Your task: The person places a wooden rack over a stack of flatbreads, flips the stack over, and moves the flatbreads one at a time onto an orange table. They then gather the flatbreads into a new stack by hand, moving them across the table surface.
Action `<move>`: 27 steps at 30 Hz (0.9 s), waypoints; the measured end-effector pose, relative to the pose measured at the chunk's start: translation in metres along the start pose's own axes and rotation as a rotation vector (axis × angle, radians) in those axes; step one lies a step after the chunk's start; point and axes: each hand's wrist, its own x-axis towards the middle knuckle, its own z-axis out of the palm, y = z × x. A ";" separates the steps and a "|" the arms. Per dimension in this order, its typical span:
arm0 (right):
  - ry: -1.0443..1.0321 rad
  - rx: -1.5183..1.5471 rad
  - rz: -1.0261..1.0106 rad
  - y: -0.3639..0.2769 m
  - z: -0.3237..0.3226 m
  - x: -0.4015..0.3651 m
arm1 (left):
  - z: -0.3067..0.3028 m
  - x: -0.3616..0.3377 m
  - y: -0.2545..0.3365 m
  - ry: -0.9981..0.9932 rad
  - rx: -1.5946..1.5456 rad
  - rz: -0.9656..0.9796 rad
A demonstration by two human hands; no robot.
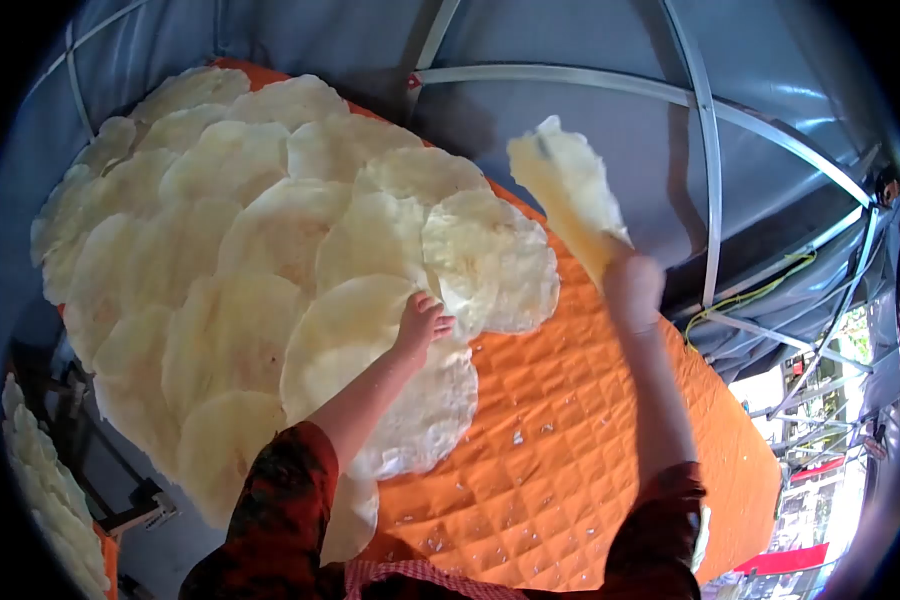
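Observation:
My right hand point(633, 290) is raised at the right, blurred by motion, and grips one end of a thin flatbread point(570, 185). That sheet hangs folded lengthwise, reaching up and left in front of the grey tarp. Over the middle of the spread, my left hand point(427, 320) is held with loosely curled fingers slightly apart and nothing visible in them. Beneath it lies a round flatbread point(350, 340), overlapping its neighbours. Another flatbread point(490, 260) lies just beyond my left fingertips.
Many overlapping flatbreads point(220, 240) cover the left of an orange quilted cloth point(550, 450), where small pale crumbs are scattered. Grey tarp walls and metal poles point(710, 170) stand behind. More stacked flatbreads point(45, 490) sit at lower left. A yellow cord point(750, 297) hangs at the right.

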 end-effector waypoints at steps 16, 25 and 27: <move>-0.290 0.456 -0.045 -0.080 0.260 -0.090 | 0.007 0.047 0.004 -0.252 0.031 -0.093; -0.435 0.210 0.179 -0.065 0.294 -0.084 | 0.012 0.008 0.009 -0.314 0.165 0.046; -0.408 0.179 0.063 -0.038 0.275 -0.058 | -0.003 -0.050 0.025 -0.217 0.420 0.022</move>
